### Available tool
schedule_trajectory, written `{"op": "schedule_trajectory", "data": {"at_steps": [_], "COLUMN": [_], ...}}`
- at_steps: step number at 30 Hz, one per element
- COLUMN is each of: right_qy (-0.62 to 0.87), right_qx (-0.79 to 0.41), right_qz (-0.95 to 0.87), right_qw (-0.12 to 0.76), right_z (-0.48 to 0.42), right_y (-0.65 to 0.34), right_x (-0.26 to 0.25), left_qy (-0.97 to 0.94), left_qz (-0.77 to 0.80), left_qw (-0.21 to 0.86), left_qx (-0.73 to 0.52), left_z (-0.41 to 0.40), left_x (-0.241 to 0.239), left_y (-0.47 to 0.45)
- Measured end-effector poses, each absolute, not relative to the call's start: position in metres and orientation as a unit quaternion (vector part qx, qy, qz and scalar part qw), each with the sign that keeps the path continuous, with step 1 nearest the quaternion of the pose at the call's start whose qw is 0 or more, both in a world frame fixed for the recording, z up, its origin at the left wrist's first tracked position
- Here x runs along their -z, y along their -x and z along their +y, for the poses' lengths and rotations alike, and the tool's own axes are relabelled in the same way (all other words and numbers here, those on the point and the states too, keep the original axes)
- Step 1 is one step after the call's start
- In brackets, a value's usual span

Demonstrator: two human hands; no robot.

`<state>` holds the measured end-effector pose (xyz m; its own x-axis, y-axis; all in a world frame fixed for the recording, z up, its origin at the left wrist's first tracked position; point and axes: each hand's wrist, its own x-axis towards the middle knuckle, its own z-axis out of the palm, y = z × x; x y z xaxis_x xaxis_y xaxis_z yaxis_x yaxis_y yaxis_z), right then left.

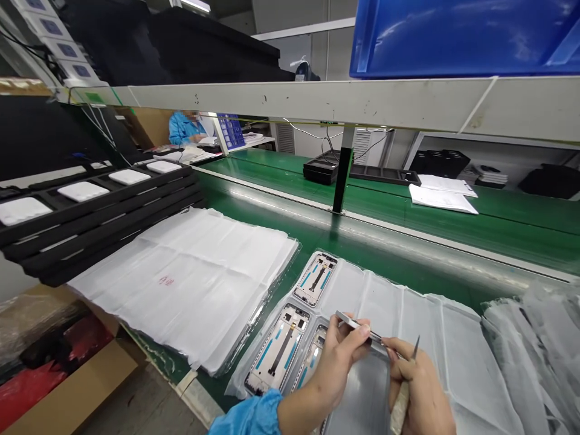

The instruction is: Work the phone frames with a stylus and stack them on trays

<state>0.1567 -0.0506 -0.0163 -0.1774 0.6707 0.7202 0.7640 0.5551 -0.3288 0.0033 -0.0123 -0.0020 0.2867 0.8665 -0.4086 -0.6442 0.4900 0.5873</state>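
My left hand (338, 362), in a blue sleeve (249, 417), pinches a narrow metal strip (356, 324), the edge of a grey flat part (362, 393) that seems to be a phone frame. My right hand (419, 386) grips slim steel tweezers (405, 386), their tip rising beside the strip. Just left of my hands, a clear plastic tray (376, 302) holds several phone mid-frames, the nearest (277, 348) partly beside my left wrist and another (316, 279) farther up. A third frame (310, 356) is partly hidden by my left hand.
A stack of white-wrapped trays (181, 284) lies to the left, beside black foam trays (77, 193) holding white pieces. Green conveyor belts (362, 241) run ahead under a shelf beam. A blue crate (462, 36) sits overhead. A co-worker (183, 128) works far off.
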Motion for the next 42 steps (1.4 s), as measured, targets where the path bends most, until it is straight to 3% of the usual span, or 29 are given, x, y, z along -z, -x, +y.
{"op": "schedule_trajectory", "data": {"at_steps": [7, 17, 42], "right_qy": [0.46, 0.432, 0.461], "right_qx": [0.021, 0.068, 0.074], "right_qz": [-0.774, -0.786, -0.832], "right_qw": [0.435, 0.437, 0.298], "right_z": [-0.056, -0.054, -0.06], "right_y": [-0.141, -0.139, -0.144], "right_x": [-0.013, -0.017, -0.061], "left_qy": [-0.128, -0.146, -0.174], "left_qz": [0.39, 0.38, 0.415], "left_qw": [0.786, 0.784, 0.755], "left_qx": [-0.462, -0.47, -0.476], "left_z": [-0.015, -0.019, -0.024], "left_x": [-0.008, -0.004, -0.006], "left_y": [-0.007, -0.009, -0.01]}}
